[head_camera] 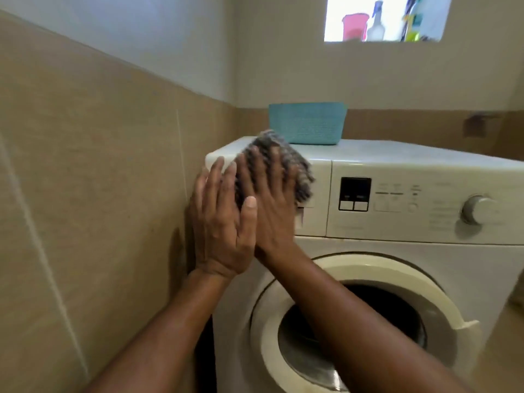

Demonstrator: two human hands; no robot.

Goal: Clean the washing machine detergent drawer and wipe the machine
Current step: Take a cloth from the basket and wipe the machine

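A white front-loading washing machine [397, 268] stands against a tiled wall. Its detergent drawer front [314, 219] is at the top left of the panel, mostly hidden behind my hands. My right hand [269, 199] lies flat with straight fingers and presses a grey ribbed cloth [297, 165] against the drawer front near the top left corner. My left hand [221, 222] is beside it, fingers straight, at the machine's left edge, its thumb overlapping my right hand. The picture is blurred by motion.
A turquoise basket [307, 123] stands on the machine's top at the back. The control panel has a display [354, 194] and a round dial [479, 209]. The porthole door [354, 330] is below my arms. A tiled wall [85, 208] is close on the left.
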